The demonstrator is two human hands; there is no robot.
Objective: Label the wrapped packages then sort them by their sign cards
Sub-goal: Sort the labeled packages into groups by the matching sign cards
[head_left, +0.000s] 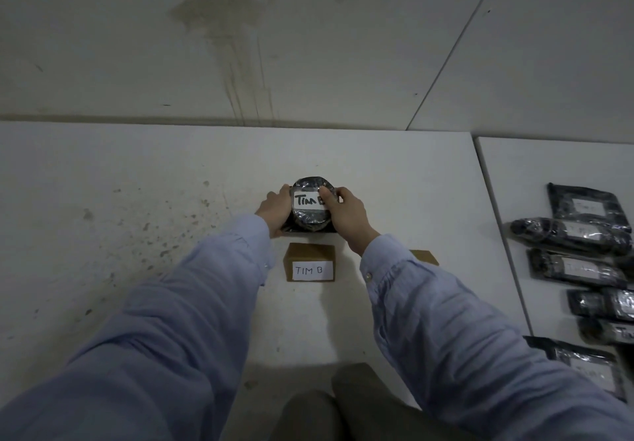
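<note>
package (310, 205) behind sign card (309, 270), packages (583, 262) right

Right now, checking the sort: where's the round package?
The round package: centre of the head view, between left hand and right hand, just beyond the TIM B sign card.

Round black wrapped package (308, 220), labelled "TIM B", sits just behind matching sign card (309, 264).

1. the round package (310, 221) is wrapped in glossy, crinkled black plastic film; its label (305, 201) is matt white paper.
2. the sign card (310, 252) is matt brown cardboard with a white paper slip (308, 270).
3. the surface (137, 234) is matt white, speckled with dull marks.
4. the sleeves (212, 286) are smooth pale-blue cloth.
</note>
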